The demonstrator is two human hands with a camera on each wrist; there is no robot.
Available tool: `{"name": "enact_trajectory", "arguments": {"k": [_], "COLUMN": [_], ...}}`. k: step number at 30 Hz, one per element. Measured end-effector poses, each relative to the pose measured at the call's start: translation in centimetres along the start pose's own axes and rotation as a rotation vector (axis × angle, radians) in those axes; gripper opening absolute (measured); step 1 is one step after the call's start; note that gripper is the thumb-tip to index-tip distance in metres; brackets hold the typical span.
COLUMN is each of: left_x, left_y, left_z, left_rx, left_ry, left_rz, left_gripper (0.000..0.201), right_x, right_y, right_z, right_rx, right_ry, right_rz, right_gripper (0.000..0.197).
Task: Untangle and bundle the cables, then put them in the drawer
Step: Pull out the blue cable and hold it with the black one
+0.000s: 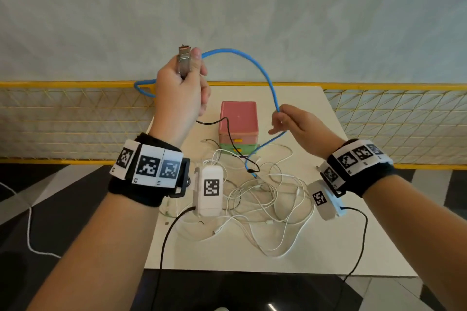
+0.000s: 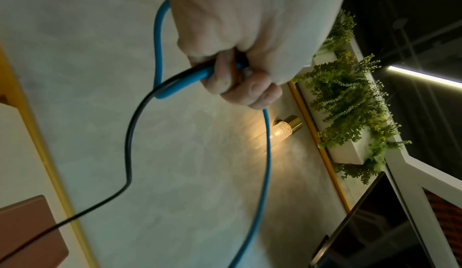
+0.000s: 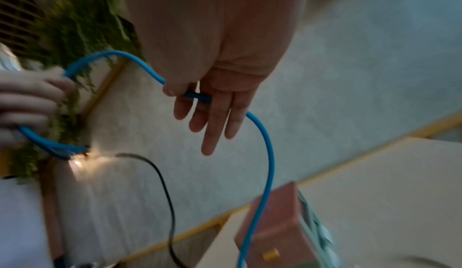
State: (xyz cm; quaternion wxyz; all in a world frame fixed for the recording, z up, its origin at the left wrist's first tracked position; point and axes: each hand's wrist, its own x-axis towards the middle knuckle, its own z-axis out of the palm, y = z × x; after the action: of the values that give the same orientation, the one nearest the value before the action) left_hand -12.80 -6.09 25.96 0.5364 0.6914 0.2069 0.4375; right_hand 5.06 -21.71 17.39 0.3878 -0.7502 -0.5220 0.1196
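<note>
My left hand (image 1: 182, 83) is raised above the table, fist closed round a blue cable (image 1: 262, 70) and its clear plug (image 1: 184, 58), which sticks up past the thumb. A loop of the blue cable (image 2: 160, 55) hangs out of the fist beside a thin black cable (image 2: 128, 145). The blue cable arcs right to my right hand (image 1: 285, 121), where thumb and forefinger pinch the blue cable (image 3: 197, 96) while the other fingers (image 3: 215, 130) stay straight. From there it drops to a tangle of white cables (image 1: 257, 194) on the table. A small drawer box (image 1: 238, 126), pink over green, stands behind the tangle.
The white table (image 1: 353, 235) is small, with a yellow mesh railing (image 1: 75, 121) behind it and a pale wall beyond. Dark floor lies on the left and in front. A wall lamp (image 2: 282, 130) and a planter (image 2: 350, 104) show in the left wrist view.
</note>
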Motion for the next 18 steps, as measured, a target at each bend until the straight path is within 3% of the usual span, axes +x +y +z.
{"name": "enact_trajectory", "arguments": {"k": [5,9,13,18], "left_x": [-0.8,-1.8,-3.0,-4.6], "left_y": [-0.4,-0.3,0.0,1.3], "left_z": [-0.4,-0.8,-1.4,-2.0], "left_rx": [0.013,0.016,0.039,0.094], "left_ry": [-0.077,-0.165,-0.252,-0.385], "left_rz": [-0.082,-0.117,-0.139,-0.095], "left_gripper": [0.035,0.034,0.03,0.037], "right_x": [-0.3,-2.2,-4.8,-6.7], "right_y": [-6.5,-11.5,-13.7,-13.4], "right_z": [-3.7,-5.0,-4.3,-2.0], "right_rx": [-0.127,0.033,0.127,-0.089], "right_ry": [0.103,0.106,-0.07,-0.376], "right_rz": [-0.206,-0.232,-0.16,-0.075], "right_gripper": [0.021,0.008,0.011,0.019]}}
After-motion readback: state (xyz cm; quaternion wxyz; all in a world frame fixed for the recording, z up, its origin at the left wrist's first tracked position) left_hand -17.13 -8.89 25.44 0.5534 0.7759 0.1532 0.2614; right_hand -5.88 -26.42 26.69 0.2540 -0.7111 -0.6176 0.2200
